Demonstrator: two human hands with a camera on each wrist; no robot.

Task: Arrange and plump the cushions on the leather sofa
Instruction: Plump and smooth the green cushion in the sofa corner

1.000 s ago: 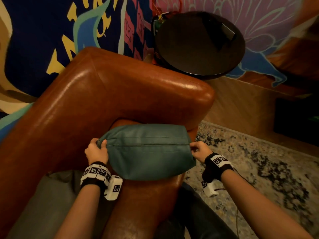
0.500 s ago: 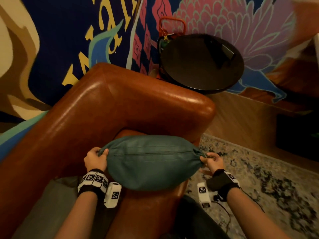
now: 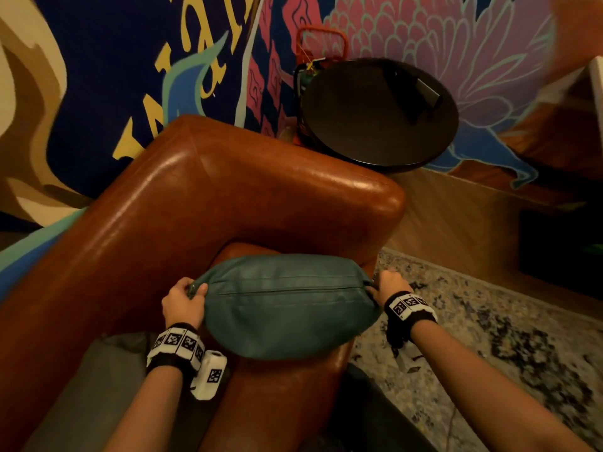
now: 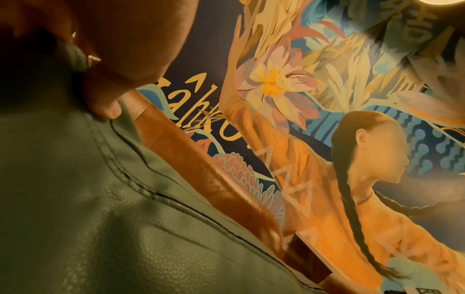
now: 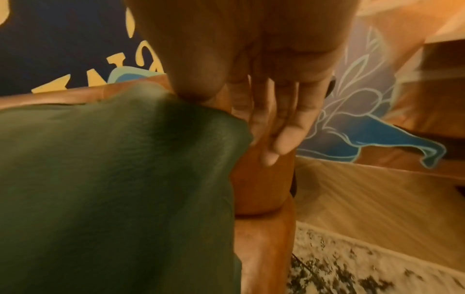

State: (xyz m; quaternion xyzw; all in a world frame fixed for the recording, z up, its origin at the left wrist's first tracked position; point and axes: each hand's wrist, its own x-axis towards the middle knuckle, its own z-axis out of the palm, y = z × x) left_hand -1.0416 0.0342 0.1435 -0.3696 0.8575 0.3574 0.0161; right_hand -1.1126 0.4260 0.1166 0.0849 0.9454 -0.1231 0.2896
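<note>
A teal leather cushion (image 3: 287,308) lies across the arm of the brown leather sofa (image 3: 228,197), seam side up and bulging round. My left hand (image 3: 182,300) grips its left corner, fingers curled behind and the thumb (image 4: 105,107) pressing on the teal leather (image 4: 100,218). My right hand (image 3: 390,285) holds the puckered right corner. There the thumb (image 5: 198,89) digs into the cushion (image 5: 113,179) and the fingers (image 5: 274,123) run straight down past its end.
A round black side table (image 3: 378,112) stands behind the sofa arm against the painted mural wall. A patterned rug (image 3: 489,337) covers the floor to the right. A grey cushion (image 3: 81,386) lies on the seat at lower left. A dark cabinet (image 3: 561,249) sits far right.
The cushion has gone from flat-topped to rounder and fuller between my hands. My right wrist has turned while staying at the right corner. The left hand kept its grip.
</note>
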